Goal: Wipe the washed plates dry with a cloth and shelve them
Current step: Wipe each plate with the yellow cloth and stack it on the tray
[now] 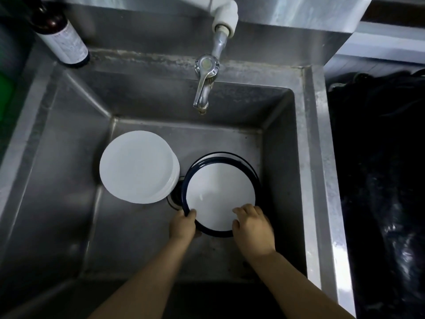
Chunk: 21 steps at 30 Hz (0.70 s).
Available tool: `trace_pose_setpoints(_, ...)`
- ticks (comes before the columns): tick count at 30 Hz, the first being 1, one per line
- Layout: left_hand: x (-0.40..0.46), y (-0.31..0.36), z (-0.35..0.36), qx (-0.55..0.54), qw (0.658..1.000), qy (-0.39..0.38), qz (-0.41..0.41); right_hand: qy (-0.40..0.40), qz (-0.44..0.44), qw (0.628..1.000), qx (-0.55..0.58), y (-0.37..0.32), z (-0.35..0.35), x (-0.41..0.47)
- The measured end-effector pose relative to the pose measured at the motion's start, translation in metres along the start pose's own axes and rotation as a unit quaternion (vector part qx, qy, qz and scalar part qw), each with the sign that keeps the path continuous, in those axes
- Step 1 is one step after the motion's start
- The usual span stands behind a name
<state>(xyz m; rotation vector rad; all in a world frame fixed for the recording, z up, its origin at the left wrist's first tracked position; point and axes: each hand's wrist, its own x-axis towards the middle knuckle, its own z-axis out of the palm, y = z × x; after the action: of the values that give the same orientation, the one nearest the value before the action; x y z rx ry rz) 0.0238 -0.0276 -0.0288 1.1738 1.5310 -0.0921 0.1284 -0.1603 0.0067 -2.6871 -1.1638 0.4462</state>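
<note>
Lifting top blue-rimmed plate (219,192) out of sink (69,157).
My left hand (182,226) pinches the near rim, right hand (251,229) fingers curl over it; best lift level, clear of white stack (138,166).

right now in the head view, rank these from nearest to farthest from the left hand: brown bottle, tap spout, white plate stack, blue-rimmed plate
1. blue-rimmed plate: gripped at its near-left rim by the left hand.
2. white plate stack: in the sink's left half.
3. tap spout: above the back wall.
4. brown bottle: back-left ledge.
</note>
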Motion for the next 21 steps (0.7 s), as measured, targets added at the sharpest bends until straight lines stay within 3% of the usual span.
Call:
trace_pose_setpoints(6,-0.014,0.009,-0.003,-0.061,0.997,0.03,0.021,0.006,-0.007,1.0,-0.008,-0.002,-0.008,-0.008)
trace_pose_setpoints(14,-0.051,0.029,-0.066,0.011,0.992,0.029,0.119,-0.011,0.043,0.999,0.014,-0.016,-0.052,-0.015)
trace_pose_setpoints(18,-0.075,0.037,-0.117,0.011,0.987,0.007,0.162,-0.056,0.142,0.978,0.142,-0.028,-0.081,-0.019)
trace_pose_setpoints(21,-0.098,0.049,-0.157,0.013,0.979,-0.003,0.205,-0.089,0.239,0.916,0.31,-0.046,-0.104,-0.018)
